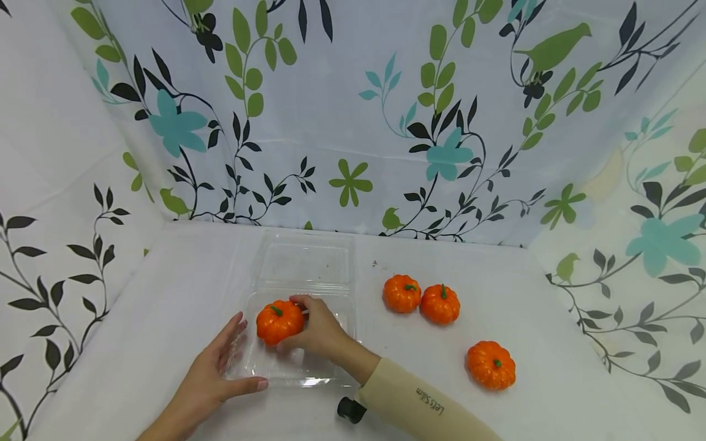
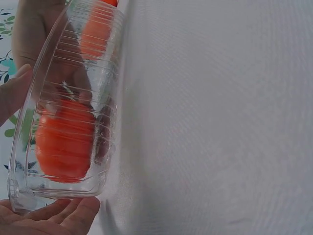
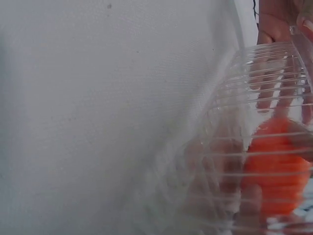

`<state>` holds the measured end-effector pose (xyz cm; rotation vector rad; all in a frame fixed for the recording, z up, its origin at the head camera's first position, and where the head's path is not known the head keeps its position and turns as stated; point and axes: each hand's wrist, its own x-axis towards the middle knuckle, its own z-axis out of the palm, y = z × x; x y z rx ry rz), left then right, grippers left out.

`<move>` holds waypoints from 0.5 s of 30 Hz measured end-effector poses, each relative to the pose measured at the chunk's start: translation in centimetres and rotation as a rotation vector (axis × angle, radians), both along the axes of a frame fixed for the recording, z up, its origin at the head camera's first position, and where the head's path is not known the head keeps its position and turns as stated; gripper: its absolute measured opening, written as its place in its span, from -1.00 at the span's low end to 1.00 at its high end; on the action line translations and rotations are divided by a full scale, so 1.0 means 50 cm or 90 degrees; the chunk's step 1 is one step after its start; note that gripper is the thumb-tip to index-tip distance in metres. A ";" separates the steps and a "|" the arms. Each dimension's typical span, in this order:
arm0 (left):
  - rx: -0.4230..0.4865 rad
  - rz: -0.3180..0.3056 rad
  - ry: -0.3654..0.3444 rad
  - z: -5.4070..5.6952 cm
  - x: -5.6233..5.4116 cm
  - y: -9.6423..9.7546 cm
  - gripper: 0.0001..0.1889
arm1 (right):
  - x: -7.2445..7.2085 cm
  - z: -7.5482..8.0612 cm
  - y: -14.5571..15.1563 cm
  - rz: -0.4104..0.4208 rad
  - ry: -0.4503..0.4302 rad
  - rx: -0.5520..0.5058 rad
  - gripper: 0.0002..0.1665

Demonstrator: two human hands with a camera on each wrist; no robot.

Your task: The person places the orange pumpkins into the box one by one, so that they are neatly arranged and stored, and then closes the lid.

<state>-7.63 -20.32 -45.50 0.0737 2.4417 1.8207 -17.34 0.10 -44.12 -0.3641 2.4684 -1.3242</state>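
Note:
A clear plastic clamshell container lies on the white cloth, its lid folded back away from me. Inside its left part is a small orange toy pumpkin with a green stem. My right hand reaches in from the right and grips this pumpkin between thumb and fingers. Around the container's front left corner my left hand is spread, fingers along the left side and thumb by the front edge. In the left wrist view the pumpkin shows through the ribbed wall, with left fingertips right at the container's end.
Right of the container, two more pumpkins sit side by side. Another pumpkin lies nearer me, farther right. A patterned curtain stands behind the table. A black cylindrical piece sticks out by my right sleeve.

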 end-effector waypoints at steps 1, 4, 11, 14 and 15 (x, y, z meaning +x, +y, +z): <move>0.000 0.000 0.000 0.000 0.000 0.000 0.26 | 0.001 -0.001 -0.001 -0.001 0.001 0.001 0.01; -0.008 0.001 -0.003 0.002 0.001 0.000 0.26 | 0.003 -0.005 -0.004 -0.003 0.007 0.004 0.00; -0.035 0.004 -0.009 0.007 0.001 0.000 0.26 | 0.008 -0.015 -0.013 -0.002 0.028 0.002 0.01; -0.041 0.002 -0.008 0.008 0.000 0.001 0.25 | 0.010 -0.016 -0.016 -0.005 0.033 0.004 0.02; -0.042 0.002 -0.007 0.009 0.000 0.001 0.25 | 0.011 -0.016 -0.016 -0.006 0.034 0.003 0.02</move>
